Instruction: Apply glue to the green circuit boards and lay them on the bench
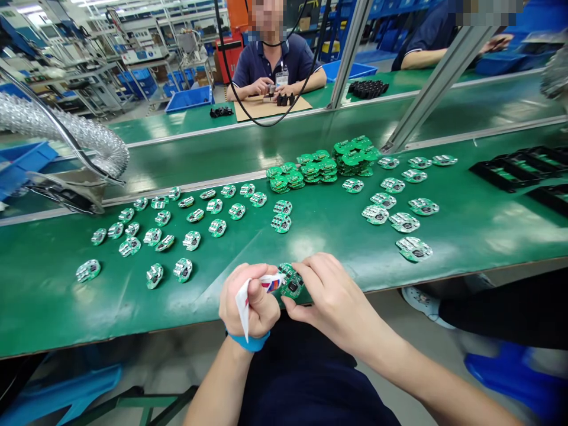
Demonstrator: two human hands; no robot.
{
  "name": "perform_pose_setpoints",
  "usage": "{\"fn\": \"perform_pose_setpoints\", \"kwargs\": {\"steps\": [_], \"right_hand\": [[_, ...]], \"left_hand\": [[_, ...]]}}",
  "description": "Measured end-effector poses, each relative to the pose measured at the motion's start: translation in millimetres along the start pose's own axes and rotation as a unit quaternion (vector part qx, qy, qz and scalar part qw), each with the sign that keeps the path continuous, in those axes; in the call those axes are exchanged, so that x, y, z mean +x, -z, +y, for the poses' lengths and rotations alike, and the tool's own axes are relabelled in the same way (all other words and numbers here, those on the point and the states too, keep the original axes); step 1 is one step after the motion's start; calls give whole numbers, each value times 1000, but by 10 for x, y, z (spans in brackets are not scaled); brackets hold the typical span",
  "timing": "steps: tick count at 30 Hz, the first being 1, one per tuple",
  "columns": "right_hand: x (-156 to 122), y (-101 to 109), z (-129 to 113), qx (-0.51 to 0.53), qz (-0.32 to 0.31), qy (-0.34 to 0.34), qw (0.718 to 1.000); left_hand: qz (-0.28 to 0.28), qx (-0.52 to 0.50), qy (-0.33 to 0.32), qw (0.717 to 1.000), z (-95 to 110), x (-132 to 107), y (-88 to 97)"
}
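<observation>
My left hand (261,307) is closed around a squeezed white tube (243,307) with red and blue print. The tube's nozzle end points right and meets the left side of a green circuit board (293,288). Between its thumb and fingers, my right hand (331,293) grips that board by the right edge, near the front of the table. Dark chips show on the board's upper face. A blue band (249,342) circles my left wrist.
Many loose circuit boards lie left, such as one board (183,270), and right, such as another (413,249). Stacked green boards (355,155) stand at the back by a metal post (437,83). Black trays (519,168) sit far right. A foil duct (84,133) hangs left. A co-worker (275,65) sits opposite.
</observation>
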State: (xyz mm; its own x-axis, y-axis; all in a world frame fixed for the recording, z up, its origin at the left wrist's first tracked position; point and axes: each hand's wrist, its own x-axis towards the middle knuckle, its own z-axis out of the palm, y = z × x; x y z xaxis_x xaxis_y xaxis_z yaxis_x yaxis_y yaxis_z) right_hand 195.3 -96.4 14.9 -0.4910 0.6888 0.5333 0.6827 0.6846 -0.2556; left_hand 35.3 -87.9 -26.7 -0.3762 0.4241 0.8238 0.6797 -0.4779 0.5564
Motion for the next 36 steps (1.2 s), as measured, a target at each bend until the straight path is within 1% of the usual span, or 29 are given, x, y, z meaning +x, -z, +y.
{"fn": "perform_pose_setpoints", "kwargs": {"steps": [3, 7, 9, 12, 15, 17, 19, 23, 26, 31, 36], "right_hand": [[-2, 14, -14, 1, -7, 1, 1000], [-19, 25, -26, -4, -12, 1, 1000], [-25, 26, -27, -4, -10, 0, 1000], [-23, 25, -18, -2, -3, -2, 1000], [-15, 14, 2, 6, 3, -4, 1000], [-13, 0, 16, 15, 5, -8, 1000], [-11, -16, 27, 22, 9, -10, 1000], [-9, -36, 30, 31, 15, -8, 999], [-2, -29, 23, 35, 7, -7, 999], [22, 14, 9, 34, -1, -1, 999], [28, 34, 6, 34, -16, -4, 999]], "left_hand": [[26, -36, -28, 999, 39, -10, -83], [17, -35, -2, 999, 6, 7, -118], [26, -15, 14, 999, -10, 36, -122], [61, -2, 25, 998, 9, 104, -143], [109, -20, 28, 993, 87, 173, -165], [124, -43, 33, 991, 153, 194, -161], [116, -65, 29, 991, 212, 182, -135], [57, -63, 6, 996, 279, 96, -48], [23, -47, 8, 999, 293, 48, -13], [16, -37, 11, 999, 267, 9, -75], [2, -35, -10, 999, 220, -17, -105]]}}
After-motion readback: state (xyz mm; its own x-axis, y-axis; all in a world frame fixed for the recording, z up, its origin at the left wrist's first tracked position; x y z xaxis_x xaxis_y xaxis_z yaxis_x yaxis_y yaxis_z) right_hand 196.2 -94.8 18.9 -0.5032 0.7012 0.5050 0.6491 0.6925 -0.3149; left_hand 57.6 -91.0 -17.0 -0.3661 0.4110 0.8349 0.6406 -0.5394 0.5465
